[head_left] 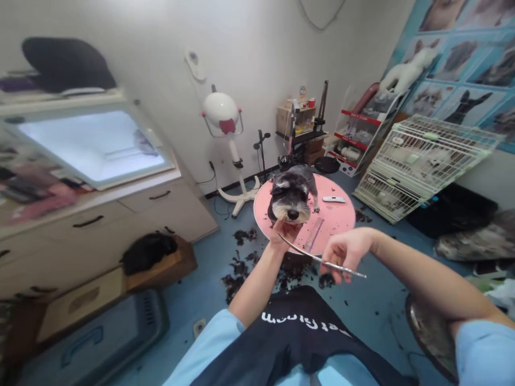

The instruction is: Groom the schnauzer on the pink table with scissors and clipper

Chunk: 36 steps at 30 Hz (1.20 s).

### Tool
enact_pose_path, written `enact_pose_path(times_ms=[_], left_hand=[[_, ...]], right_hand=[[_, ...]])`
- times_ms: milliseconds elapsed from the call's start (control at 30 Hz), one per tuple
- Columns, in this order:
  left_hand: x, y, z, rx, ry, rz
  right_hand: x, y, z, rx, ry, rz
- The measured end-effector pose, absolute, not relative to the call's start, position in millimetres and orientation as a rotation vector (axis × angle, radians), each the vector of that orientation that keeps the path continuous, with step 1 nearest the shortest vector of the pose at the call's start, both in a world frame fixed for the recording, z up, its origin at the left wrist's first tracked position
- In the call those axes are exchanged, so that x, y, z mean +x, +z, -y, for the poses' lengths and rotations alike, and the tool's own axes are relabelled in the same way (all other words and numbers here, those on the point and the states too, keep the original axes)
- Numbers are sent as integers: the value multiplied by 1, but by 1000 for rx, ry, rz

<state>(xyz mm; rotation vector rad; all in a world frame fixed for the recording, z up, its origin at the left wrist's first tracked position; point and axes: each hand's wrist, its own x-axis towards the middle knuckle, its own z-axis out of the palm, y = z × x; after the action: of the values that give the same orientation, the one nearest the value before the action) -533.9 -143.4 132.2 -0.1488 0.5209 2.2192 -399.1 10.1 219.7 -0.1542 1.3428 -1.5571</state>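
Observation:
A grey and black dog with a pale beard (290, 196) is on a round pink grooming table (340, 214), facing me. My left hand (286, 234) is under its muzzle, fingers closed on the chin. In my right hand (345, 251) is a pair of long, curved grooming scissors (300, 250), the fingers bent round the handles. The blades reach left, their tip beside my left wrist. A clear comb (314, 234) lies on the table between the dog and my right hand. Behind it lies a white clipper-like tool (333, 199).
Dark hair clippings (237, 273) litter the blue floor around the table. A white stand dryer (221, 110) stands behind, left. Wire cages (422, 161) are on the right. A black animal (148, 252) lies on a box at left, above a blue pet carrier (104, 338).

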Motion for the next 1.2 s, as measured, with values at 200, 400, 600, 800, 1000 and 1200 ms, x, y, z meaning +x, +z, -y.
enact_pose_path(times_ms=[200, 400, 600, 800, 1000, 1200], left_hand=[[-526, 132, 141, -146, 2262, -413], [-523, 132, 138, -182, 2321, -360], [-520, 140, 140, -215, 2324, -289], [-517, 144, 140, -171, 2344, -285], [-516, 141, 138, -168, 2357, -286], [-518, 134, 135, -80, 2353, -185]], right_hand=[[-455, 288, -35, -123, -1328, -1311], [-482, 307, -33, -92, -1251, -1362], [-489, 308, -33, -102, -1167, -1359], [-491, 307, -29, -116, -1194, -1386], [-488, 302, -29, -122, -1238, -1388], [-485, 292, -31, -181, -1231, -1376]])
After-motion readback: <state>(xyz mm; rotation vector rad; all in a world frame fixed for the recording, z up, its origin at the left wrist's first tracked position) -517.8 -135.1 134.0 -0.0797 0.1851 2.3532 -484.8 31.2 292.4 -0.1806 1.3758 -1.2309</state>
